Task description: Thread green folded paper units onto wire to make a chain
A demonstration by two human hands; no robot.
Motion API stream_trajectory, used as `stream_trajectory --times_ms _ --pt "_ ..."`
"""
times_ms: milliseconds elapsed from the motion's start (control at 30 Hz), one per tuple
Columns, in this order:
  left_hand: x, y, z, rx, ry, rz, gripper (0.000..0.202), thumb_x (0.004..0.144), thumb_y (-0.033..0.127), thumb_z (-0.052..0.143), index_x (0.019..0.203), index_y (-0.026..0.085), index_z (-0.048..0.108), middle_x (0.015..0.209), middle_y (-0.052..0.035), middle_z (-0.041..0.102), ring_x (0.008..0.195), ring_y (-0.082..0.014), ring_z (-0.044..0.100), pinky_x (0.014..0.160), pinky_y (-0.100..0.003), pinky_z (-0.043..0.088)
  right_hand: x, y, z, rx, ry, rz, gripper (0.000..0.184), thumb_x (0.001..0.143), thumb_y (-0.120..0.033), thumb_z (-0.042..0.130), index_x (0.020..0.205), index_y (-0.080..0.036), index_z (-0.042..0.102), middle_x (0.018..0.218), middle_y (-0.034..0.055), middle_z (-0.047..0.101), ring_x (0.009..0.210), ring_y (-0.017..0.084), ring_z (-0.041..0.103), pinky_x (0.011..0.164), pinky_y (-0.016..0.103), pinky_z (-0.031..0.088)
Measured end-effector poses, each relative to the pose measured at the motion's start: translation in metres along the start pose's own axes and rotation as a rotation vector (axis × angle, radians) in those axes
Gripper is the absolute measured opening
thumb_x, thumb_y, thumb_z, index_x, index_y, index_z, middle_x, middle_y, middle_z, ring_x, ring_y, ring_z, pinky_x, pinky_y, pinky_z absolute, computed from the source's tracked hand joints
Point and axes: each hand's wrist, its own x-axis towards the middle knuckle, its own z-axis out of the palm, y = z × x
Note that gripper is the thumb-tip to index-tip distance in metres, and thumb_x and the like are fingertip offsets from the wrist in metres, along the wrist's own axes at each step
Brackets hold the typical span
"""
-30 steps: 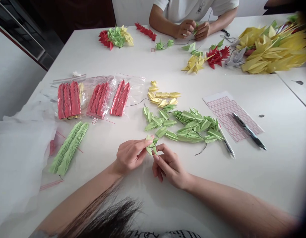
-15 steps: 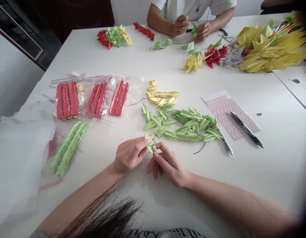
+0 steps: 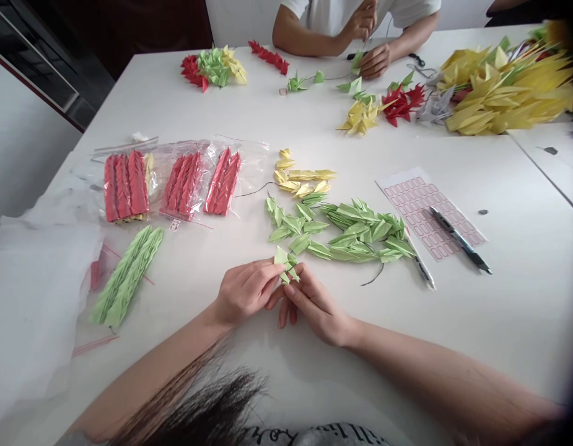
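Observation:
Thumb and fingers of my left hand (image 3: 246, 291) are closed in a pinch on a small light-green folded paper crane (image 3: 287, 262). My right hand (image 3: 316, 310) meets it from the other side, its thumb and curled forefinger at the crane's lower right tip, the other fingers bent below. Just beyond my hands lies a string of green paper cranes (image 3: 293, 226), which joins a thicker green bunch (image 3: 365, 232). A dark thread (image 3: 376, 275) trails from that bunch. Whether a thread passes through the held crane is hard to make out.
Bagged red paper strands (image 3: 127, 186) and a green strand (image 3: 128, 275) lie left. Yellow cranes (image 3: 307, 175) sit farther off. At right are a label sheet (image 3: 407, 198), a dark pen (image 3: 460, 240) and a white pen (image 3: 420, 266). Across the table a person's hand (image 3: 375, 61) holds a green piece.
The held crane has turned slightly and shifted a little right, with its wing more upright. My right fingers have moved slightly. Across the table, the person's one hand has risen.

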Motion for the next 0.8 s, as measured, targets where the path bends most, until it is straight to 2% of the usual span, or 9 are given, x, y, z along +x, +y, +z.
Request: stream_trajectory --times_ms 133,333,500,800 --pt "-0.0010 -0.0001 0.0007 -0.017 -0.005 -0.027 0.029 0.087 0.009 0.066 0.113 0.021 0.063 0.088 -0.0019 0.078 0.078 -0.0133 0.075 0.077 -0.017 0.060 -0.0005 0.0009 -0.0003 -0.025 0.002 -0.018 0.033 0.102 -0.056 0.040 0.098 -0.023 0.036 0.092 0.0044 0.067 0.058 0.011 0.064 0.050 0.023 0.045" --pt "0.0036 -0.0003 -0.0005 -0.055 -0.004 -0.054 0.031 0.088 0.006 0.062 0.114 0.023 0.062 0.088 -0.0016 0.078 0.081 -0.0133 0.076 0.076 -0.018 0.061 -0.0005 -0.0011 0.0004 -0.041 0.030 0.015 0.032 0.102 -0.054 0.042 0.096 -0.023 0.036 0.080 0.0015 0.068 0.051 0.011 0.061 0.048 0.023 0.045" --pt "0.0032 -0.0021 -0.0003 -0.104 -0.005 -0.065 0.032 0.087 0.003 0.061 0.113 0.022 0.062 0.099 -0.0051 0.077 0.094 -0.0152 0.075 0.084 -0.023 0.062 0.0007 0.0003 0.0000 -0.014 0.055 0.031 0.035 0.100 -0.056 0.045 0.096 -0.024 0.034 0.077 -0.0004 0.068 0.047 0.010 0.060 0.044 0.021 0.045" --pt "0.0003 -0.0038 0.0001 -0.098 -0.045 -0.021 0.031 0.087 0.001 0.060 0.111 0.021 0.062 0.107 -0.0062 0.076 0.099 -0.0160 0.074 0.086 -0.024 0.062 0.0007 0.0010 -0.0010 0.043 0.111 0.060 0.034 0.098 -0.055 0.050 0.097 -0.023 0.038 0.069 -0.0025 0.066 0.040 0.011 0.059 0.037 0.018 0.042"
